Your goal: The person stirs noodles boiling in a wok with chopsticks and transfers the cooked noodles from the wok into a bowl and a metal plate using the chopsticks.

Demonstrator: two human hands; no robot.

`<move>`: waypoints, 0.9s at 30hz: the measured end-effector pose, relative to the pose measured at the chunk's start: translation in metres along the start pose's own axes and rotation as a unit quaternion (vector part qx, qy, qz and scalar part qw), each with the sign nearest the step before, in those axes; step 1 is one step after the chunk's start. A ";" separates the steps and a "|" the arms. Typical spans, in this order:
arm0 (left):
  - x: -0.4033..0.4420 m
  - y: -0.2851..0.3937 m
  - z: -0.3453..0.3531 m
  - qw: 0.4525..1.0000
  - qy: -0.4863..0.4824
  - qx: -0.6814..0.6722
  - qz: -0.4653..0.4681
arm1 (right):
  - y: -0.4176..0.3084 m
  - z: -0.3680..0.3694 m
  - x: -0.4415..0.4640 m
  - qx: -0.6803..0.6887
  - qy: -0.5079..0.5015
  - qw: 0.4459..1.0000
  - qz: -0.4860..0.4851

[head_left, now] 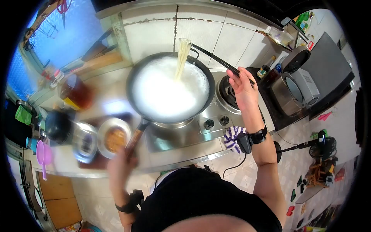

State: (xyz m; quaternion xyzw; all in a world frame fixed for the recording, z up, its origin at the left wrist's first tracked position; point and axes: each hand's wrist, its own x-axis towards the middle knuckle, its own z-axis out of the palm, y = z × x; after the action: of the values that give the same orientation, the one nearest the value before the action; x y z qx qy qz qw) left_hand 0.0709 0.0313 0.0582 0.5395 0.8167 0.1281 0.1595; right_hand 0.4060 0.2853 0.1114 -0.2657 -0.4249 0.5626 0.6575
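A black wok (131, 98) full of white, foamy liquid sits on the stove. My right hand (244, 87) holds long dark chopsticks (216, 58), which reach left over the wok. From their tips hangs a bundle of pale noodles (183, 56), its lower end in the liquid. Near the wok's wooden handle (135, 142), my left hand (119, 166) is blurred, with its fingers at the handle's lower end; its exact grip is unclear. Just left of the handle stands a metal bowl (102, 133) with brownish food in it.
Another metal bowl (85, 154) stands further left, beside a dark round pot (58, 127). A jar of reddish-brown liquid (77, 91) is by the window. An empty burner (228, 92) lies right of the wok, and an open-lidded cooker (288, 92) stands beyond it.
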 end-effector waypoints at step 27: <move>0.002 0.004 0.002 1.000 0.010 0.006 0.000 | -0.017 -0.020 -0.073 -0.513 -0.286 0.629 -0.509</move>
State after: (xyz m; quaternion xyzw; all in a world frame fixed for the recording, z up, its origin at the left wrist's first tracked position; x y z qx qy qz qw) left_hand 0.0741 0.0342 0.0573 0.5389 0.8191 0.1284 0.1485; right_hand 0.4315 0.2138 0.0969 -0.1274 -0.8793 -0.1226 0.4423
